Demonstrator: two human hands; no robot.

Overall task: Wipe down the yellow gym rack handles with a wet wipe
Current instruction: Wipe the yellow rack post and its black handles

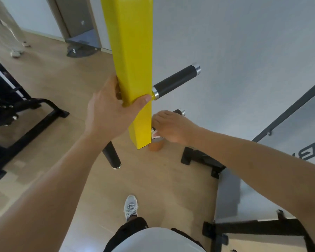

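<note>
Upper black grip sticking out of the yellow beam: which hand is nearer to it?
Left. The left hand grips the yellow beam, thumb nearly reaching the upper black grip. The right hand holds a white wipe at the lower grip.

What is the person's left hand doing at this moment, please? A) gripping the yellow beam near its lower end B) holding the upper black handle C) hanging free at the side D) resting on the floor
A: the left hand has its grip on the yellow beam, thumb across the near face and fingers behind it, while the upper black handle sticks out untouched to the right.
</note>
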